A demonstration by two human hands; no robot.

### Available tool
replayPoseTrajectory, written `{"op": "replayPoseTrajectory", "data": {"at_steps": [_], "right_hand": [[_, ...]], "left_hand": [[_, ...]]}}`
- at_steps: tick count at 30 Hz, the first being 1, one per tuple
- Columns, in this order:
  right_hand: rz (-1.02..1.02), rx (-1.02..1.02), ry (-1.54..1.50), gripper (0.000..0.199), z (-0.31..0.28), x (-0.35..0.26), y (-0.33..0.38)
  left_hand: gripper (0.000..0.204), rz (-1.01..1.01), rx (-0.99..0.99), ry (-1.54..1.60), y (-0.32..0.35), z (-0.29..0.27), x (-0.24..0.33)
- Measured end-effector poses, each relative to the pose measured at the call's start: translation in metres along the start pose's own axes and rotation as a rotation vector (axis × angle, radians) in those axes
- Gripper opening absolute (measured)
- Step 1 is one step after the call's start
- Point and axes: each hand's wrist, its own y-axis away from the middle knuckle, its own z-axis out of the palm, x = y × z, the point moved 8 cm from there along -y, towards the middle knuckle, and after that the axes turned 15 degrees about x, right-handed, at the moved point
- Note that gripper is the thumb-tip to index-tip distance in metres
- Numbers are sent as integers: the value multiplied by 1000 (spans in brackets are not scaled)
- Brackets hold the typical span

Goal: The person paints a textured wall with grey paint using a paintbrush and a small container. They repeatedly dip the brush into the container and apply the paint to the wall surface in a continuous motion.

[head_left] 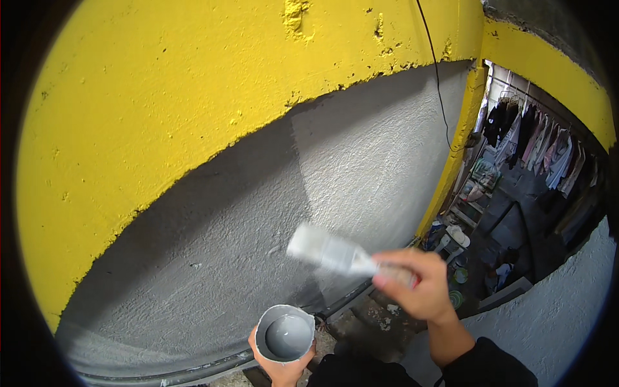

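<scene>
My right hand point(419, 282) is closed round the handle of a wide paintbrush point(332, 250), whose bristles point left, in front of the wall; motion blurs it a little. Down at the lower middle, my left hand point(280, 371) wraps the underside of a paint cup point(263, 348) that is partly filled with grey paint point(288, 337). The lower wall point(238, 213) is rough and grey, with a lighter grey patch point(367, 148) on its right part. Whether the bristles touch the wall I cannot tell.
A yellow band point(174, 97) covers the upper wall, with a ragged lower edge. A dark cable point(436, 71) hangs down it. A pipe point(206, 369) runs along the wall's foot. Through an opening at the right hang several clothes point(535, 142). A grey low wall point(554, 316) stands at lower right.
</scene>
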Motion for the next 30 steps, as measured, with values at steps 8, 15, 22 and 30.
{"op": "replayPoseTrajectory", "data": {"at_steps": [8, 15, 22, 30], "right_hand": [[-172, 408, -79, 21, 4, -8, -81], [-181, 271, 202, 22, 21, 6, -60], [-281, 396, 113, 23, 5, -38, -78], [-155, 175, 312, 22, 9, -15, -60]], "left_hand": [[85, -66, 73, -39, -1, -35, 1], [83, -56, 105, -92, 1, -44, -5], [83, -23, 78, -132, 3, -41, -6], [85, -25, 91, -125, 9, -39, -6]]}}
